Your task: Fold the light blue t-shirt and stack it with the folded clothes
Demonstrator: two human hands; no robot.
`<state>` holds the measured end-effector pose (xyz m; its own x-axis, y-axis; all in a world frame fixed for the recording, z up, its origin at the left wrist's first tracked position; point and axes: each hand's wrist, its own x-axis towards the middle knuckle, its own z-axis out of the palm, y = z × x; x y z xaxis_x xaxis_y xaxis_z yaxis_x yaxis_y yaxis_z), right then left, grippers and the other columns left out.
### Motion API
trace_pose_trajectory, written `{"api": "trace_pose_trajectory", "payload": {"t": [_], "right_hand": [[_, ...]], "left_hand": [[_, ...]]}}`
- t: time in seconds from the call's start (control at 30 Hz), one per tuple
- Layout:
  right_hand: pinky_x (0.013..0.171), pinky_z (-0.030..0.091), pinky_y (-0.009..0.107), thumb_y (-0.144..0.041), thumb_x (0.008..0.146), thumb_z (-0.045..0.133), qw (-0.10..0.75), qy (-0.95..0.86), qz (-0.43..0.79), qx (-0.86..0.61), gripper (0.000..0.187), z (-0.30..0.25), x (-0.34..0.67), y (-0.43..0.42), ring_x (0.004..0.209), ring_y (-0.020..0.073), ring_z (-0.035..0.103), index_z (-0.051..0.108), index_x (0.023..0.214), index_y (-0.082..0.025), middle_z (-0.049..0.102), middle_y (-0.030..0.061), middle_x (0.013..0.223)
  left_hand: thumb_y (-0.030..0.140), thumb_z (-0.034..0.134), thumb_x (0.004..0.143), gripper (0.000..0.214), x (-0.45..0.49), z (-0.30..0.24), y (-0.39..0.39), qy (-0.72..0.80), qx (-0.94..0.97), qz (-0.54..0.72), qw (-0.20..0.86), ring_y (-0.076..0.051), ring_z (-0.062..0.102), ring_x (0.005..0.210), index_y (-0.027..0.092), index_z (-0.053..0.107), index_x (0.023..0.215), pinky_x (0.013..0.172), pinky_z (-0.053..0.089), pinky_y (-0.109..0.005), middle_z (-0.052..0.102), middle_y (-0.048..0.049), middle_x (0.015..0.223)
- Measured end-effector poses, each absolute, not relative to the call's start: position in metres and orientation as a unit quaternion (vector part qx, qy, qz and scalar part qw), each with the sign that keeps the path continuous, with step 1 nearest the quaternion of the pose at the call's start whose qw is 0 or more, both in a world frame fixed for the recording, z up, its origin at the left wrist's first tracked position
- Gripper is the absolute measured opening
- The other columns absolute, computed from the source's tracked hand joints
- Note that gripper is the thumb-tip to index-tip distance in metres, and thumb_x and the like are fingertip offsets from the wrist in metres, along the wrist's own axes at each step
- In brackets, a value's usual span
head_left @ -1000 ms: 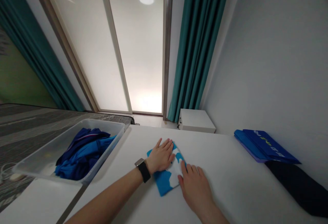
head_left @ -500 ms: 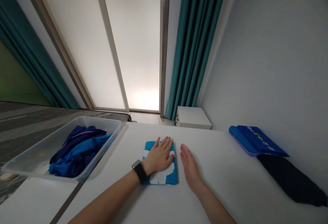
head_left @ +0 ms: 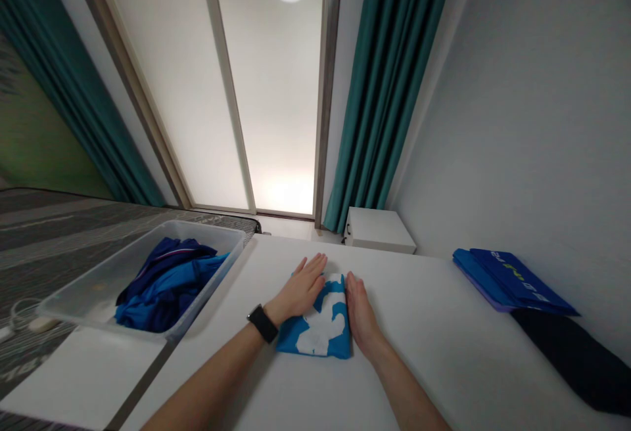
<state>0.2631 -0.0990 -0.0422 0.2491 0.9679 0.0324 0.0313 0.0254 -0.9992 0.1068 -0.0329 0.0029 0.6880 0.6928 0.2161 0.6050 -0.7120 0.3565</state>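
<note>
A folded blue cloth with a white print, perhaps a garment, lies flat on the white table. My left hand, with a dark watch on its wrist, rests along the cloth's left side and covers part of it. Its fingers are stretched out and point away from me. On the other side, my right hand stands on edge with straight fingers, its palm against the cloth's right edge. Neither hand grips anything.
A translucent plastic bin holds crumpled blue clothes on the left. Folded blue garments and a black cloth lie at the right, by the wall. Beyond the table stands a white cabinet.
My left hand has slid from the middle of the cloth to its left side. My right hand has closed the gap and meets the right edge. The view has shifted slightly.
</note>
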Motion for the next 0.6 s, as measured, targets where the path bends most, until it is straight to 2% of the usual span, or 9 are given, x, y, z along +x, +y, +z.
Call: {"api": "trace_pose_trajectory", "payload": {"t": [0.1,0.17,0.23,0.33,0.43,0.53,0.6], "right_hand": [[0.111,0.037,0.044,-0.071,0.092,0.02,0.566,-0.401,0.466,-0.549,0.08,-0.038,0.265,-0.102,0.139,0.0254,0.037,0.046,0.143,-0.015,0.046,0.0068,0.148],[0.111,0.036,0.043,-0.066,0.091,0.036,0.56,-0.406,0.442,-0.57,0.075,-0.04,0.268,-0.103,0.141,0.0246,0.034,0.038,0.148,-0.018,0.037,0.0062,0.153],[0.11,0.038,0.042,-0.06,0.09,0.043,0.548,-0.423,0.412,-0.593,0.074,-0.046,0.274,-0.103,0.141,0.0234,0.035,0.031,0.151,-0.02,0.033,0.0074,0.155],[0.108,0.04,0.04,-0.054,0.093,0.039,0.534,-0.442,0.377,-0.614,0.069,-0.055,0.282,-0.104,0.138,0.0229,0.04,0.032,0.151,-0.018,0.037,0.0102,0.153],[0.112,0.036,0.042,-0.046,0.093,0.036,0.508,-0.477,0.319,-0.642,0.064,-0.056,0.285,-0.106,0.139,0.0228,0.038,0.034,0.15,-0.016,0.037,0.0107,0.153],[0.116,0.029,0.042,-0.037,0.093,0.036,0.46,-0.567,0.202,-0.653,0.062,-0.045,0.279,-0.11,0.143,0.0209,0.031,0.031,0.15,-0.014,0.033,0.0095,0.156],[0.118,0.026,0.042,-0.031,0.092,0.035,0.399,-0.639,0.121,-0.647,0.06,-0.035,0.27,-0.112,0.143,0.0196,0.03,0.032,0.15,-0.015,0.035,0.0082,0.155]], "left_hand": [[0.031,0.02,0.102,0.052,0.077,0.005,-0.028,0.432,0.87,0.193,0.142,-0.018,0.024,0.146,0.016,0.031,0.151,0.119,0.024,-0.043,0.03,-0.009,0.157],[0.036,0.027,0.102,0.051,0.061,0.004,-0.032,0.416,0.885,0.177,0.11,-0.02,0.021,0.147,0.02,0.033,0.15,0.12,0.018,-0.048,0.029,-0.0062,0.157],[0.037,0.035,0.1,0.05,0.052,0.002,-0.041,0.373,0.91,0.165,0.073,-0.021,0.018,0.148,0.025,0.037,0.148,0.121,0.013,-0.05,0.026,-0.0032,0.159],[0.034,0.037,0.099,0.05,0.053,0.0,-0.055,0.347,0.92,0.168,0.067,-0.021,0.02,0.147,0.024,0.037,0.148,0.121,0.014,-0.047,0.026,-0.0041,0.159],[0.038,0.042,0.097,0.057,0.06,-0.001,-0.062,0.33,0.929,0.143,0.092,-0.022,0.023,0.146,0.021,0.032,0.151,0.121,0.017,-0.047,0.03,-0.0069,0.157],[0.043,0.051,0.092,0.068,0.063,-0.003,-0.061,0.306,0.939,0.124,0.098,-0.024,0.025,0.146,0.02,0.029,0.152,0.121,0.017,-0.048,0.033,-0.0086,0.156],[0.043,0.054,0.09,0.072,0.062,-0.004,-0.06,0.298,0.941,0.129,0.092,-0.025,0.026,0.146,0.02,0.028,0.152,0.121,0.017,-0.048,0.033,-0.0087,0.156]]}}
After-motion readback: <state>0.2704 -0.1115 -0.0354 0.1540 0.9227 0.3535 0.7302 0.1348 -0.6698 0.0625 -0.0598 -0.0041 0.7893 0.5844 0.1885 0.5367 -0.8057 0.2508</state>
